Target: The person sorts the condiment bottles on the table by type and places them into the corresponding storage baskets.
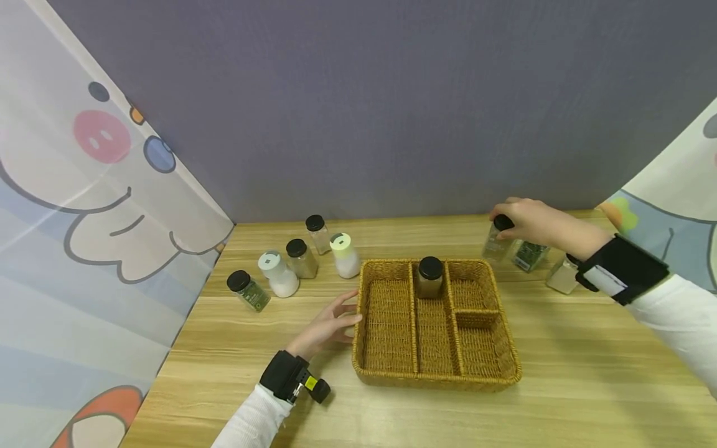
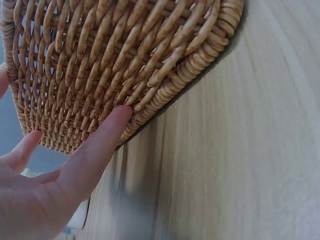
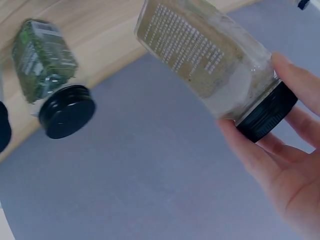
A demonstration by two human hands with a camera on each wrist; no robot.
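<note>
My right hand (image 1: 523, 221) pinches the brown jar (image 3: 200, 57), body below the fingers; base on the table (image 1: 426, 420) or off, hard to tell. My left hand (image 1: 329, 326), fingers spread, touches the basket (image 1: 437, 378). Best lift straight, missing the green jar (image 3: 44, 57) alongside.

Plain grey backdrop (image 1: 358, 112) behind wooden table (image 1: 437, 420)

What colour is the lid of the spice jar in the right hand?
Black; the lid shows best in the right wrist view.
</note>
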